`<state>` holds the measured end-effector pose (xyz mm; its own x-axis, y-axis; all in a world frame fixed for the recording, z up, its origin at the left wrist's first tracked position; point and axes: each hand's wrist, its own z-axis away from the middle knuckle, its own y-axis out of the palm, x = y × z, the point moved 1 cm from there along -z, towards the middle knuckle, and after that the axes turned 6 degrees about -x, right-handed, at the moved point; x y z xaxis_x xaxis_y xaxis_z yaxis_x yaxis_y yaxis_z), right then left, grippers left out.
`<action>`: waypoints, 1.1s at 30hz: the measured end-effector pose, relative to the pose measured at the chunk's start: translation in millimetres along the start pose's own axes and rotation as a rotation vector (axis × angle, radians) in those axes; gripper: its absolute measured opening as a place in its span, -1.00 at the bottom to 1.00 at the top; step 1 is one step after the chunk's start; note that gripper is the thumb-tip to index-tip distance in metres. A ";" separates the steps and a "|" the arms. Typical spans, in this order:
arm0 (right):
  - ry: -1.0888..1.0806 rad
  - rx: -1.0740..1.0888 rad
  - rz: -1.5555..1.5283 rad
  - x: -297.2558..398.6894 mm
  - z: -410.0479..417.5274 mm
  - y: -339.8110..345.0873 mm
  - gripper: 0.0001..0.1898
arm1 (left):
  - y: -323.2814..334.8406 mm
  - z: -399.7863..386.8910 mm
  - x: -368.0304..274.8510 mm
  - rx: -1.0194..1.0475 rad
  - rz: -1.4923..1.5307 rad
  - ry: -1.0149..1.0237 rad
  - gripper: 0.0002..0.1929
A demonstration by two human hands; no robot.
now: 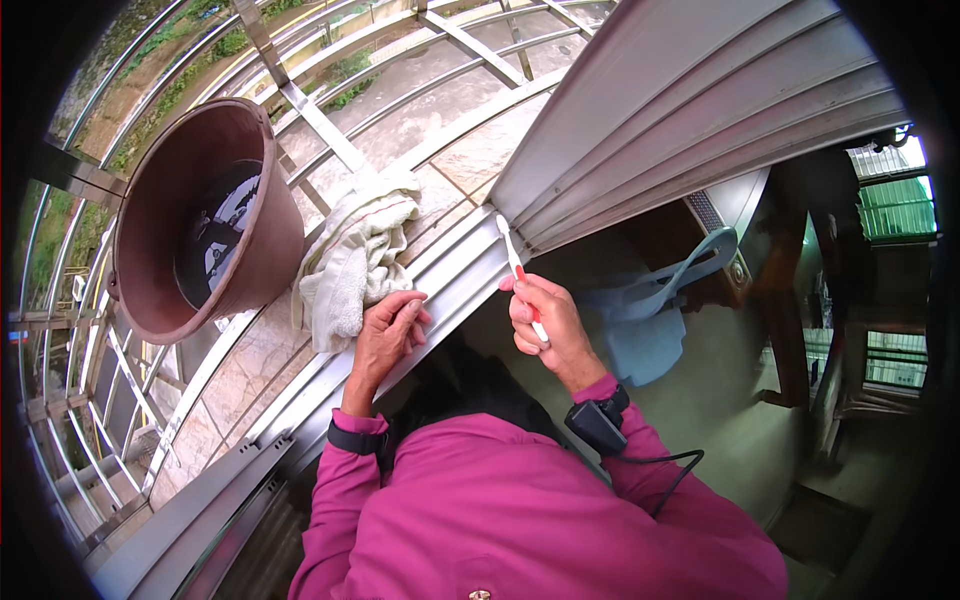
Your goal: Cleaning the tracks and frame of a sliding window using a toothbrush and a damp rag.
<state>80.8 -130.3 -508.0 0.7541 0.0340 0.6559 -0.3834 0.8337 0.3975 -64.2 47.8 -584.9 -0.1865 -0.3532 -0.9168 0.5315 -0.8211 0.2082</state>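
Observation:
A toothbrush (518, 271) with a white and red handle is gripped in my right hand (551, 319). Its bristle head points away from me, over the corner of the metal window track (450, 262) by the sliding frame. My left hand (390, 330) hovers over or rests on the track, its fingers loosely curled; whether something small is between them is hard to see. Right beside that hand a crumpled white towel (356, 262) lies on the tiled ledge. Left of the towel, a brown plastic bucket (281, 217) with dark water in it stands on the ledge side, against metal bars.
Stainless steel bars (315, 124) fence the outer side of the ledge (240, 390). A grey metal sliding frame (675, 97) rises at the upper right. Inside, a light blue plastic stool or chair (645, 337) stands on the floor, with dark wooden furniture (780, 322) behind. A cable (679, 480) hangs from my right wrist.

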 end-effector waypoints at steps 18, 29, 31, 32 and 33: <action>0.210 0.153 0.103 -45.2 10.7 52.5 -0.73 | 7.9 5.0 -19.4 -0.043 -0.080 -0.069 -0.74; 0.143 0.159 0.035 -39.7 -14.8 50.0 -0.72 | 4.8 32.0 -83.7 -0.370 -0.554 0.605 -0.84; -0.056 0.090 0.266 -20.1 -12.9 55.8 -0.78 | -1.2 23.1 -103.6 -0.404 -0.742 0.692 -0.77; -0.142 0.113 0.354 -16.9 -9.7 54.2 -0.79 | -6.0 10.8 -105.4 -0.412 -0.745 0.693 -0.77; -0.226 0.146 0.439 -16.7 -4.0 53.1 -0.80 | -11.0 -0.5 -106.2 -0.400 -1.007 0.739 -0.69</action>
<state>50.0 -84.4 -500.4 0.3775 0.2304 0.8969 -0.7206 0.6814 0.1282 -49.8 94.6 -490.0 -0.2170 0.7654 -0.6059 0.6564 -0.3450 -0.6709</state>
